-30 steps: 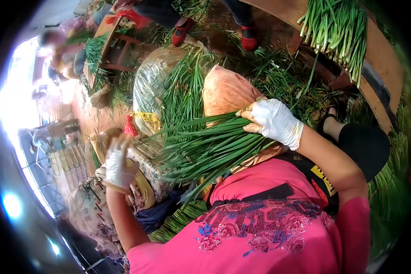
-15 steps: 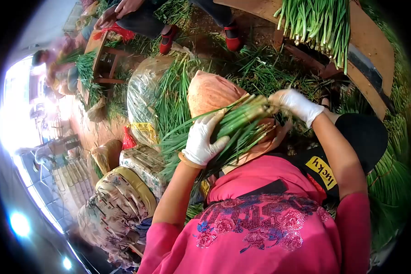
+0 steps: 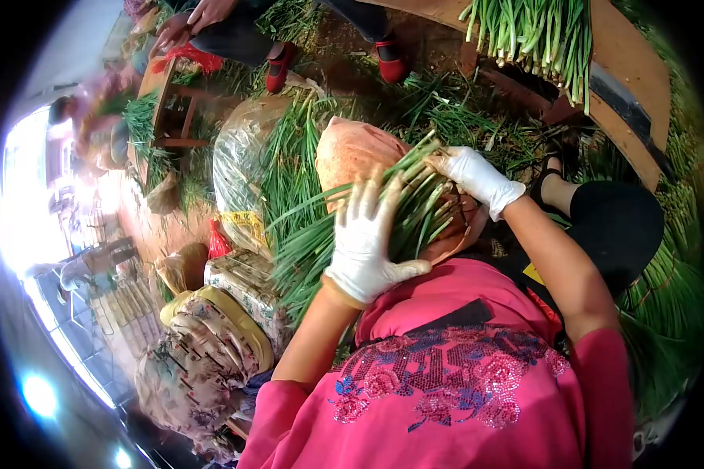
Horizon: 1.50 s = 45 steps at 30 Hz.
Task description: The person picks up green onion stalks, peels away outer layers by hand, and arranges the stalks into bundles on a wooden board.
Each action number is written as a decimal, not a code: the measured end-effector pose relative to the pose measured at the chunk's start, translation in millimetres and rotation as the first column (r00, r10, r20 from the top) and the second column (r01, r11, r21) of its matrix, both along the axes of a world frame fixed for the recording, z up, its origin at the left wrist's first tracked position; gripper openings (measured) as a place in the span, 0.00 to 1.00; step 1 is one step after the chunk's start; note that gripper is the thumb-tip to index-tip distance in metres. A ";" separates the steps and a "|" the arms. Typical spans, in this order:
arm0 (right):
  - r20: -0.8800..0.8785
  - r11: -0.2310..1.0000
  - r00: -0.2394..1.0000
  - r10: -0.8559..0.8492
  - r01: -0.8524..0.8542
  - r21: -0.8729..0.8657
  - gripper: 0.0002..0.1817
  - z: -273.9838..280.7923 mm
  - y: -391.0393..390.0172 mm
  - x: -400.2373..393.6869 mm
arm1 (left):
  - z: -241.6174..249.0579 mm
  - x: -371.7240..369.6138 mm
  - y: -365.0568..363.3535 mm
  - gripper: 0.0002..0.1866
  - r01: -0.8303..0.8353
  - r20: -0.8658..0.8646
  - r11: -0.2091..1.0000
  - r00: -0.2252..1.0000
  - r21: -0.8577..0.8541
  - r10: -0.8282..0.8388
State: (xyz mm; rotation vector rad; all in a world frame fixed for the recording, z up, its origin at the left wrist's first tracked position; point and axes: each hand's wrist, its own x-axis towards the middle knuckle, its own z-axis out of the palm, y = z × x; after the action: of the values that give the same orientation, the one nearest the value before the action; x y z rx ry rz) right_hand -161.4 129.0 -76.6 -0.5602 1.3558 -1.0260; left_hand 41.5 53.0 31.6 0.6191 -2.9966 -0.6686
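A loose bunch of scallions (image 3: 311, 254) lies across my lap, over an orange cloth (image 3: 356, 152) on my knee. Its green leaves spread left and its pale root ends point up and right. My left hand (image 3: 364, 246), in a white glove, rests on top of the stalks with its fingers spread, the fingertips slightly blurred. In a matching glove, my right hand (image 3: 473, 178) closes its fingers at the root ends of several stalks. Exactly how many it pinches is hidden.
More scallions (image 3: 293, 152) lie beside a clear plastic bag (image 3: 238, 164). A neat bundle (image 3: 536, 39) sits on the curved wooden table (image 3: 633, 59) at upper right. Another person's red shoes (image 3: 391, 64) stand on the leaf-littered floor. A patterned cloth bundle (image 3: 203, 356) is at left.
My left hand has opened from around the bunch and spread flat over it, moving slightly right and down. My right hand has moved left along the root ends.
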 end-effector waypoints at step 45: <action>-0.029 0.912 0.943 -0.331 0.311 -0.268 0.08 48.4 -9.3 -22.4 | -58.5 2.6 -53.5 0.32 -0.293 -0.275 0.791 0.825 0.538 0.493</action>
State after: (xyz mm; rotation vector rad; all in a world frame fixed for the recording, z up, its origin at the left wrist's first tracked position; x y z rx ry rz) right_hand -183.7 119.8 -28.3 -0.5845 1.4173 -1.4811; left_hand 44.1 -0.4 -26.9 0.9615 -2.2072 -1.3153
